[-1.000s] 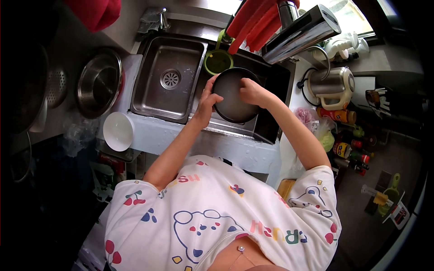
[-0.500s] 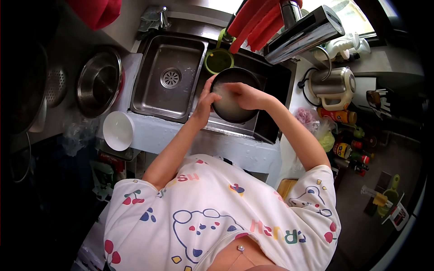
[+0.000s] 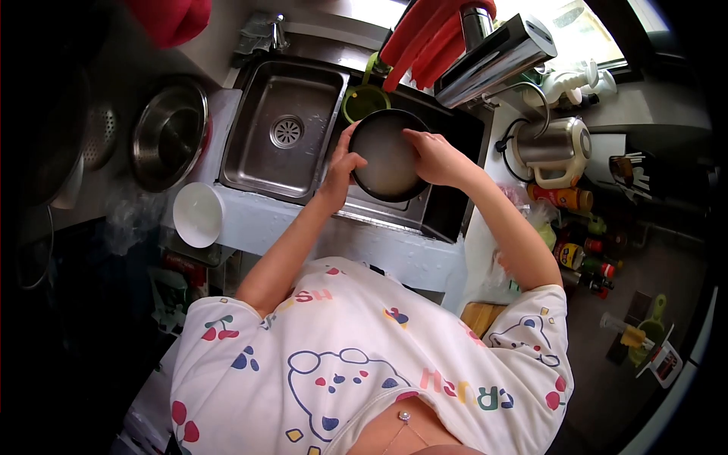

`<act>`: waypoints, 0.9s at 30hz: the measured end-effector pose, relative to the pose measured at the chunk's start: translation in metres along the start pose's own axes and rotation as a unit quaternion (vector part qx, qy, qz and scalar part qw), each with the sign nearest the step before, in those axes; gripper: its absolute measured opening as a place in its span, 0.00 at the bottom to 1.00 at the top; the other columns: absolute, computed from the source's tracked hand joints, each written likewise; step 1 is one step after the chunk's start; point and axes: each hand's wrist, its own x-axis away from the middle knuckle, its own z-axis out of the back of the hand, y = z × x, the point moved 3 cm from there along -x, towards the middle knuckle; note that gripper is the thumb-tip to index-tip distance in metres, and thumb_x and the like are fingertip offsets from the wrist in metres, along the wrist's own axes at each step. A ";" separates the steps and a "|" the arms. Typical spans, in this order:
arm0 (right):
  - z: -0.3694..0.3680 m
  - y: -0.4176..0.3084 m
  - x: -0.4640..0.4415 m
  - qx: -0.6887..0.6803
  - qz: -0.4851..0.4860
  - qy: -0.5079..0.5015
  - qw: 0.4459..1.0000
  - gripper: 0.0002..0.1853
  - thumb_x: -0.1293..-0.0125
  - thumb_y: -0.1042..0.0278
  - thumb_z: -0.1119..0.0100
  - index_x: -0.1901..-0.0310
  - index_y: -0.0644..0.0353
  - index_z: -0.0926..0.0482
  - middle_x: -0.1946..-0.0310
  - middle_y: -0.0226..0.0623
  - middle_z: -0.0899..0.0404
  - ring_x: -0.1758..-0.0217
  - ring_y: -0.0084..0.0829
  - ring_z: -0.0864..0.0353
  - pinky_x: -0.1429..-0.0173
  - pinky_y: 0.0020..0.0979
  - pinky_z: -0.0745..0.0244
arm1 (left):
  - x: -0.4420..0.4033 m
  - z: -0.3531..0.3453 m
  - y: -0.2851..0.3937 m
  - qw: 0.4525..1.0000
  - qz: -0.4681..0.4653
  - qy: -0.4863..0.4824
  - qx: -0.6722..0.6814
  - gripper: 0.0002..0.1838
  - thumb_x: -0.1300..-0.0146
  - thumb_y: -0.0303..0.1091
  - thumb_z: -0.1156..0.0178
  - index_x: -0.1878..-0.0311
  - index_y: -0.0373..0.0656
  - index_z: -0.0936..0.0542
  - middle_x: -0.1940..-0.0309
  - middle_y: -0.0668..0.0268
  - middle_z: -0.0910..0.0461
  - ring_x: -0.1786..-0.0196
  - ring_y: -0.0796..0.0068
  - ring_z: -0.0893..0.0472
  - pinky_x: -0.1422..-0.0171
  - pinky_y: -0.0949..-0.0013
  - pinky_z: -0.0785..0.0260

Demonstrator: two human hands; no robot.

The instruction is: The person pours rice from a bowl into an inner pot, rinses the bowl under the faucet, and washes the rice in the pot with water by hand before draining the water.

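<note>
A dark, round pot [image 3: 393,119] is held over the right sink basin, with cloudy whitish water [image 3: 385,155] inside. What lies under the water is too murky to make out. My left hand [image 3: 339,173] grips the pot's left side, its thumb over the rim. On the opposite side my right hand [image 3: 442,161] is closed on the rim, with some fingers hidden behind it. Just behind the pot stands a green strainer-like bowl [image 3: 364,100] with a handle.
To the left is the steel sink basin [image 3: 262,171] with its drain. A white bowl [image 3: 199,215] sits on the front ledge. A chrome tap [image 3: 497,61] juts over the right basin, near red gloves [image 3: 425,38]. An electric kettle [image 3: 557,148] and several bottles [image 3: 580,258] line the right counter.
My right hand has come out of the water to the pot's right rim. The pot has shifted slightly up and left. My left hand keeps its hold.
</note>
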 end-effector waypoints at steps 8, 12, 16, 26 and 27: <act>-0.025 -0.002 -0.032 0.009 0.021 -0.053 0.998 0.15 0.45 0.75 0.45 0.55 0.69 0.24 0.58 0.56 0.19 0.50 0.54 0.20 0.48 0.44 0.24 | 0.014 -0.011 0.003 1.000 0.010 0.023 -0.017 0.39 0.53 0.36 0.50 0.31 0.59 0.37 0.47 0.70 0.30 0.53 0.78 0.29 0.58 0.76 0.34; -0.035 -0.002 -0.025 -0.047 0.067 -0.033 0.996 0.19 0.45 0.74 0.45 0.50 0.69 0.25 0.55 0.59 0.20 0.49 0.55 0.20 0.49 0.45 0.24 | 0.016 -0.014 0.003 1.000 0.002 0.020 -0.006 0.39 0.53 0.36 0.50 0.30 0.59 0.37 0.47 0.70 0.30 0.52 0.78 0.29 0.58 0.75 0.33; -0.023 -0.025 0.009 -0.068 0.107 -0.094 0.988 0.25 0.45 0.81 0.52 0.42 0.61 0.28 0.53 0.55 0.20 0.49 0.56 0.22 0.47 0.46 0.27 | 0.018 -0.010 0.003 0.999 0.033 0.020 0.004 0.40 0.53 0.35 0.50 0.30 0.58 0.38 0.47 0.69 0.29 0.51 0.77 0.29 0.56 0.74 0.32; -0.016 -0.010 0.017 0.047 0.036 0.049 0.997 0.26 0.51 0.84 0.47 0.46 0.64 0.22 0.43 0.45 0.24 0.36 0.46 0.29 0.34 0.38 0.30 | -0.001 -0.006 0.016 0.997 0.056 -0.044 0.015 0.40 0.53 0.35 0.50 0.30 0.61 0.38 0.45 0.67 0.30 0.49 0.74 0.29 0.53 0.70 0.30; -0.022 -0.013 0.009 0.038 0.056 0.070 0.995 0.26 0.51 0.84 0.47 0.46 0.64 0.22 0.43 0.46 0.24 0.36 0.46 0.29 0.34 0.38 0.30 | -0.001 -0.004 0.017 0.997 0.059 -0.046 0.010 0.41 0.54 0.35 0.50 0.30 0.61 0.38 0.45 0.67 0.30 0.49 0.74 0.29 0.53 0.69 0.30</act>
